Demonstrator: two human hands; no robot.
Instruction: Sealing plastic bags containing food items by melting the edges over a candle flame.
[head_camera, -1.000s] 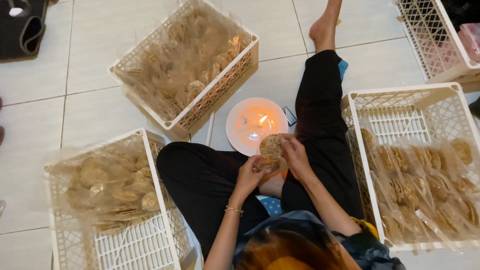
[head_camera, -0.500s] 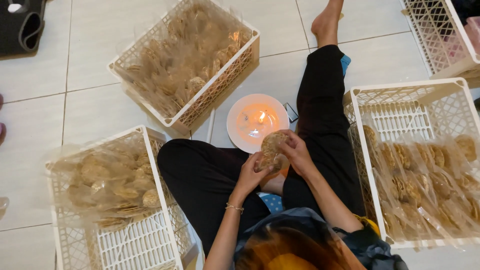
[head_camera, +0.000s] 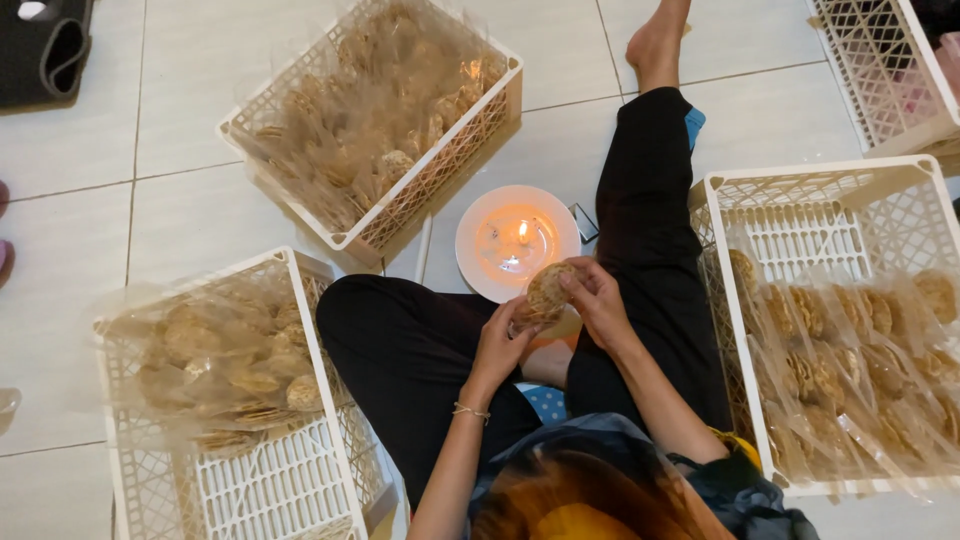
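Both hands, the left hand (head_camera: 503, 340) and right hand (head_camera: 598, 298), are holding a clear plastic packet of round brown crackers (head_camera: 548, 292) just beside a white plate with a burning candle (head_camera: 518, 243), between white plastic lattice crates (head_camera: 300, 340) on the tiled floor (head_camera: 180, 215).

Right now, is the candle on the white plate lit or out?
Lit. A small flame stands on the candle, and an orange glow spreads over the white plate.

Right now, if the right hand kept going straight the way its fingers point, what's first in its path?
The right hand points up-left over the packet of crackers it holds; beyond that, the white plate with the lit candle looks first, though depth is unclear.
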